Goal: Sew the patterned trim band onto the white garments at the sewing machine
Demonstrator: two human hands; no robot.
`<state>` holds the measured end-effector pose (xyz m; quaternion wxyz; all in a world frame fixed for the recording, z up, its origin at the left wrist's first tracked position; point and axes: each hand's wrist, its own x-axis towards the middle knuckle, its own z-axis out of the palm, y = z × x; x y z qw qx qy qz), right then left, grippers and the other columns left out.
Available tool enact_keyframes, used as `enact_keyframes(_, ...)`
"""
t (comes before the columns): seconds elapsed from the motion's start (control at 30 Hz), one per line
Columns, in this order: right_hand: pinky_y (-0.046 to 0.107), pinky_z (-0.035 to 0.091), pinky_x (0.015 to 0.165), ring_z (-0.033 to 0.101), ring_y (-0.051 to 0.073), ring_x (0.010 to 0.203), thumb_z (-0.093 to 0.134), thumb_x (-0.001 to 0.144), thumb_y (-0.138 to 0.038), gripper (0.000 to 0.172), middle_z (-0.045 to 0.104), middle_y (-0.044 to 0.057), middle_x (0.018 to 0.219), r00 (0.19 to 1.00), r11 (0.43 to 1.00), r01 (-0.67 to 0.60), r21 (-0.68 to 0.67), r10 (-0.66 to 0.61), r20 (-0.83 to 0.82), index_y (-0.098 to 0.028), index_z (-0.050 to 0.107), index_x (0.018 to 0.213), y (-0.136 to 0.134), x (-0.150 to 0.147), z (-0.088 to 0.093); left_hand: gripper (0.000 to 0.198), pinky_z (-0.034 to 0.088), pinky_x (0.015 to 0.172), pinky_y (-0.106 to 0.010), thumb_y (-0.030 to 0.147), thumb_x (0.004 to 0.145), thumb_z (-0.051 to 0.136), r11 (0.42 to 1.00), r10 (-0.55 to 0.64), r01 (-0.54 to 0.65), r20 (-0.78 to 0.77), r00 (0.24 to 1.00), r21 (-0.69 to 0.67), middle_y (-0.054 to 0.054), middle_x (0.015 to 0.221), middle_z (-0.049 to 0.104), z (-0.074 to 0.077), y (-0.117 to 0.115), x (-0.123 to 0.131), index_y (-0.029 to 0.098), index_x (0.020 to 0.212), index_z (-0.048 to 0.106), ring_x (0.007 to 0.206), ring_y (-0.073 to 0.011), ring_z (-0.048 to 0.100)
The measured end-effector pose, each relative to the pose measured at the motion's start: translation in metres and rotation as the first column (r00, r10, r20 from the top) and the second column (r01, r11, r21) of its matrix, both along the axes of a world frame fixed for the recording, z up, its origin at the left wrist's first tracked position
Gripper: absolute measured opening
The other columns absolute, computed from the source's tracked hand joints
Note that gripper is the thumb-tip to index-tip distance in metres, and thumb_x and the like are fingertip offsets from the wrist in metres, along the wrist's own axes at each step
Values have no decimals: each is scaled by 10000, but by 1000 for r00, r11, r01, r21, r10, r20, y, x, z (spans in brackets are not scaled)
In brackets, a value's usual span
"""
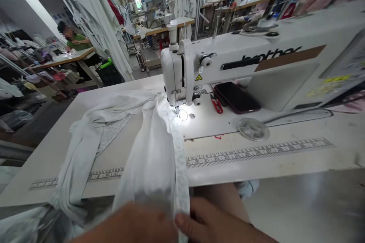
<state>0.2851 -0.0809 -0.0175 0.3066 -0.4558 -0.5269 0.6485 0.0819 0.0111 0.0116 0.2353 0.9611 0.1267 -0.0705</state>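
White fabric (151, 152) stretches from the presser foot (177, 111) of a sewing machine (251, 55) across the surface (51, 159) and over its front edge, where a worker's right grip (209, 220) pinches the patterned band (179, 159) between thumb and fingers. The left grip (137, 222) blurs alongside, too indistinct to tell whether it is closed. The fabric looks light, limp and easily creased, its flatter band likely the surest place to hold.
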Motion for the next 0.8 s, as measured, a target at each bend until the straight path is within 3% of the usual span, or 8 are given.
enact_keyframes(0.1, 332, 441, 920, 594, 229, 994, 468, 952, -453, 337, 664, 23, 936, 989, 991, 136, 14, -134, -69, -189, 662, 868, -12, -4, -9, 292, 501, 858, -340, 314, 959, 393, 950, 313, -312, 143, 939, -25, -110, 1080, 691, 10, 34, 55, 181, 1067, 629, 984, -217, 648)
enact_keyframes(0.2, 349, 372, 989, 549, 226, 1001, 448, 957, -419, 318, 627, 36, 981, 970, 965, 244, 96, -242, -25, -193, 631, 829, -21, -3, -11, 532, 260, 1102, -563, 421, 946, 423, 885, 428, -450, 167, 888, 122, -171, 1486, 385, -2, 85, 77, 148, 1401, 396, 1407, -312, 289)
enact_keyframes(0.3, 312, 421, 830, 516, 199, 843, 420, 954, -425, 321, 559, 14, 837, 964, 957, 255, 137, -263, 48, -199, 537, 758, -23, -6, -12, 588, 92, 1078, -694, 504, 952, 357, 842, 480, -477, 55, 876, 252, -118, 1565, 230, -15, 130, 60, 231, 1468, 290, 1454, -343, 128)
enact_keyframes(0.4, 262, 350, 598, 392, 145, 650, 401, 937, -457, 367, 403, -24, 677, 965, 968, 211, 133, -228, 130, -209, 378, 668, -19, -17, -15, 525, 124, 1086, -664, 463, 946, 367, 767, 572, -567, 80, 816, 300, -116, 1537, 307, -11, 150, 29, 232, 1416, 392, 1432, -335, 217)
enact_keyframes(0.53, 249, 292, 536, 339, 120, 586, 397, 925, -447, 387, 361, -33, 617, 956, 967, 167, 193, -206, 207, -207, 322, 631, -13, -29, -14, 377, 317, 1047, -529, 401, 904, 433, 673, 655, -674, 177, 735, 304, -149, 1296, 590, 10, 116, 12, 168, 1122, 635, 1254, -333, 471)
enact_keyframes(0.63, 242, 290, 520, 386, 117, 575, 421, 916, -415, 369, 430, -23, 623, 926, 949, 147, 279, -231, 297, -202, 343, 625, -12, -34, -9, 427, 472, 731, -302, 513, 903, 405, 692, 721, -711, 79, 688, -124, -62, 846, 679, 16, 60, 22, 177, 849, 663, 777, -204, 619)
enact_keyframes(0.7, 241, 320, 545, 441, 122, 593, 440, 911, -363, 316, 500, -13, 656, 904, 924, 123, 362, -255, 344, -197, 394, 646, -13, -36, -5, 471, 383, 529, -237, 576, 878, 423, 548, 726, -678, -124, 677, -490, -9, 685, 602, 16, 29, 33, 171, 729, 613, 519, -115, 481)
enact_keyframes(0.8, 254, 369, 616, 522, 143, 669, 467, 904, -285, 198, 600, 4, 752, 870, 852, 64, 519, -303, 390, -194, 505, 733, -15, -42, -2, 407, 248, 457, -204, 546, 815, 553, 313, 734, -618, -229, 639, -722, 47, 579, 486, 14, 9, 45, 168, 666, 533, 442, -62, 317)
